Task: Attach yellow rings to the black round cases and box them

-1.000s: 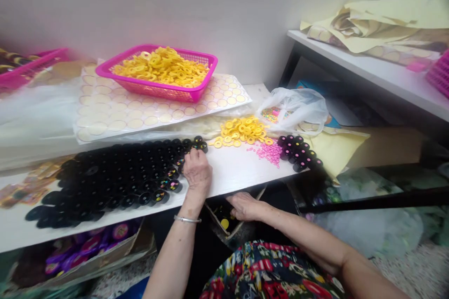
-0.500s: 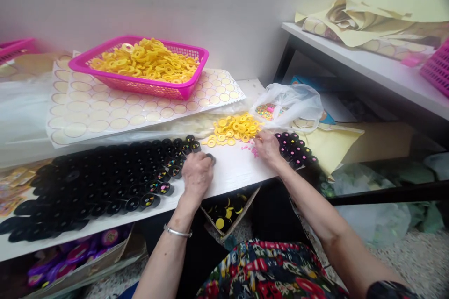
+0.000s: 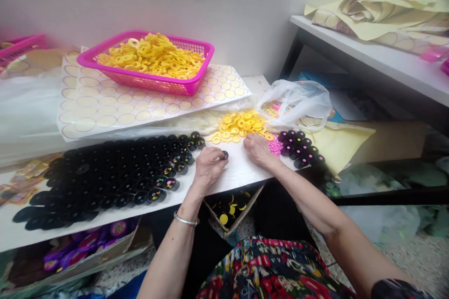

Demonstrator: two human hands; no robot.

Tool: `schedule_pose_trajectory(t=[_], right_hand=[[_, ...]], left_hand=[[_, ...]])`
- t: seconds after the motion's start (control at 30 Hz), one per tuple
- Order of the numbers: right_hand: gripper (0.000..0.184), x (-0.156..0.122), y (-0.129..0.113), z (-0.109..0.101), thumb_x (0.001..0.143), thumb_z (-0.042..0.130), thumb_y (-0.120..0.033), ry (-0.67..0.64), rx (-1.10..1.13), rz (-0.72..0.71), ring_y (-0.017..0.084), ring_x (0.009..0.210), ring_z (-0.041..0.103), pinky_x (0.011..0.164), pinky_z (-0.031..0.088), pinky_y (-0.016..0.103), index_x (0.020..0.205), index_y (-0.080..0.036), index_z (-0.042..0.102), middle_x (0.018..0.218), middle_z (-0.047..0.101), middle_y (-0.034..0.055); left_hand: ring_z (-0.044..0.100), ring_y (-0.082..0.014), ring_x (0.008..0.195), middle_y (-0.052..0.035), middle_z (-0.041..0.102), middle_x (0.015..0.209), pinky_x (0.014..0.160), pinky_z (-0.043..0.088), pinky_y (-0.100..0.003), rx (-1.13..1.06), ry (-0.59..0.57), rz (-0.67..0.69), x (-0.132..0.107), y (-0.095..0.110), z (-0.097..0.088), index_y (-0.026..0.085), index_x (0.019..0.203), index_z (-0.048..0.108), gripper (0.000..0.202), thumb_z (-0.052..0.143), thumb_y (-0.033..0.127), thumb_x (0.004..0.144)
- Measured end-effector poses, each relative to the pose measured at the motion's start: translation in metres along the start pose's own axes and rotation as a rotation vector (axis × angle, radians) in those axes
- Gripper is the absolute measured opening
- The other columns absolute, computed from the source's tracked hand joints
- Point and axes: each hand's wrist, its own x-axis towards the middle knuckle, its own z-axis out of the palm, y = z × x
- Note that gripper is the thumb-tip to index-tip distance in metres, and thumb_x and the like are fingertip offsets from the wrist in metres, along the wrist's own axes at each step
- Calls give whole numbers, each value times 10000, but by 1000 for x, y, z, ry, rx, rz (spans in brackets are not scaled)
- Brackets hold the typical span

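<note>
My left hand (image 3: 207, 167) rests on the white table (image 3: 231, 173) and pinches a small black cap (image 3: 224, 154) at its fingertips. My right hand (image 3: 257, 147) is beside it, fingers curled over the table between a loose pile of yellow rings (image 3: 241, 125) and a scatter of pink beads (image 3: 274, 145); what it holds is hidden. A large field of black caps (image 3: 108, 173) stands in rows to the left. A small group of black caps (image 3: 300, 146) sits to the right.
A pink basket (image 3: 147, 81) of yellow rings stands on sticker sheets (image 3: 105, 107) at the back. A plastic bag (image 3: 298, 100) of coloured beads lies right of the pile. A box with black and yellow parts (image 3: 228, 210) sits under the table. A shelf (image 3: 368, 60) carries yellow paper.
My right hand came up from the box under the table to the pink beads, then moved left. My left hand shifted right from the cap rows, carrying one black cap.
</note>
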Motion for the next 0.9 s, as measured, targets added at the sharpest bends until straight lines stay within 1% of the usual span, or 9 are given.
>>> schedule_pose_trajectory(t=[0.07, 0.13, 0.23, 0.33, 0.47, 0.53, 0.67, 0.8, 0.9], right_hand=[[263, -2, -4, 0, 866, 352, -137, 2, -44, -78, 218, 822, 460, 658, 287, 318, 830, -120, 611, 871, 568, 120], [265, -6, -11, 2, 859, 357, -111, -26, -73, -131, 226, 823, 460, 660, 281, 328, 819, -111, 619, 872, 566, 133], [277, -18, -24, 7, 854, 351, -76, -68, -106, -221, 238, 834, 457, 661, 284, 339, 850, -93, 628, 878, 563, 153], [282, -31, -32, 13, 856, 346, -67, -58, -116, -279, 243, 844, 453, 670, 299, 343, 893, -83, 625, 890, 559, 156], [277, -38, -28, 16, 879, 340, -92, -7, 30, -110, 200, 808, 470, 671, 329, 301, 849, -111, 615, 859, 560, 117], [260, -37, -24, 15, 894, 347, -130, 25, 126, -25, 173, 801, 485, 677, 344, 272, 828, -129, 598, 859, 552, 92], [197, -31, -24, 13, 891, 414, -229, 13, 250, 33, 151, 802, 501, 641, 338, 251, 809, -165, 582, 876, 534, 52], [211, -24, -30, 11, 882, 388, -196, -8, 236, 33, 164, 786, 497, 597, 310, 267, 789, -170, 575, 863, 530, 55], [159, -18, -36, 8, 857, 415, -171, 70, 428, 1, 158, 782, 504, 652, 355, 265, 805, -163, 564, 846, 530, 52]], left_hand=[[496, -178, 717, -32, 571, 790, 675, 390, -299, -129, 132, -142, -4, -1, 0, 170, 744, 626, 94, 615, 261, 721], [479, -158, 657, -31, 559, 785, 615, 382, -277, -193, 204, -282, -8, -3, 1, 159, 771, 629, 150, 606, 289, 702], [479, -146, 648, -37, 553, 824, 615, 399, -262, -235, 147, -378, -11, -8, 7, 145, 874, 638, 254, 608, 309, 681], [509, -158, 744, -48, 550, 949, 676, 436, -255, -293, 73, -392, -14, -17, 16, 143, 1038, 599, 447, 674, 269, 616], [525, -187, 811, -52, 560, 992, 766, 450, -288, -208, 28, -406, -17, -33, 26, 167, 1138, 561, 604, 749, 192, 564], [530, -193, 800, -44, 572, 942, 771, 450, -299, -185, 16, -408, -19, -38, 30, 185, 1093, 593, 531, 760, 199, 589], [533, -186, 801, -20, 582, 871, 763, 443, -283, -229, 16, -369, -20, -39, 33, 200, 940, 642, 296, 723, 181, 656], [521, -175, 777, -3, 582, 829, 727, 423, -266, -180, 47, -340, -21, -36, 32, 205, 894, 648, 302, 765, 145, 622], [512, -165, 762, 13, 582, 802, 712, 404, -257, -155, 63, -294, -21, -34, 32, 214, 879, 648, 309, 783, 134, 613]])
